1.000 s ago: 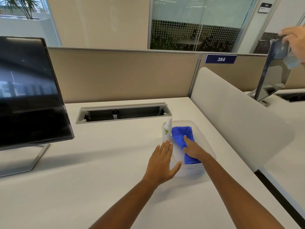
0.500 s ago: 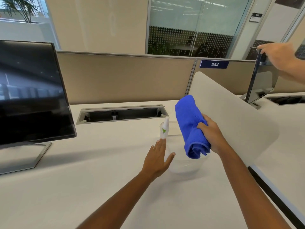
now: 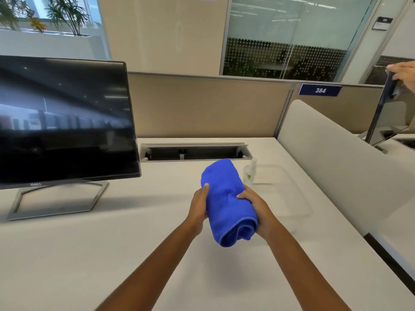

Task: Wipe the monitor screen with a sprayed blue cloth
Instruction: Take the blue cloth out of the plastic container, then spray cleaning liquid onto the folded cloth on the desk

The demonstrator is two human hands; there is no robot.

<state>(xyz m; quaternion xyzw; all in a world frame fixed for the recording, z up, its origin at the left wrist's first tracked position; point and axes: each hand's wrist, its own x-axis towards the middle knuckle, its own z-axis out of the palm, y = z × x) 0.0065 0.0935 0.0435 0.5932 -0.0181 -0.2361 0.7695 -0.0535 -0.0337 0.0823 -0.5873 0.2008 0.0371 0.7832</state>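
A folded blue cloth (image 3: pixel 226 203) is held above the white desk (image 3: pixel 112 254) between both hands. My left hand (image 3: pixel 198 206) grips its left side with the thumb on top. My right hand (image 3: pixel 256 209) grips its right side, fingers curled over the fold. The black monitor (image 3: pixel 62 122) stands at the left on a grey stand, its screen dark and facing me. A small white spray bottle (image 3: pixel 249 171) with a green mark stands upright in the clear plastic tray (image 3: pixel 296 198), just behind the cloth.
A cable slot (image 3: pixel 193 151) is cut into the desk behind the cloth. Beige partitions (image 3: pixel 202 106) close off the back and a white divider (image 3: pixel 336 158) the right side. Beyond it, another person's hand (image 3: pixel 404 75) holds a second monitor (image 3: pixel 381 115).
The right hand lifted the cloth out of the tray and brought it left, toward me. The left hand left the tray's edge and took hold of the cloth. The view swung left.
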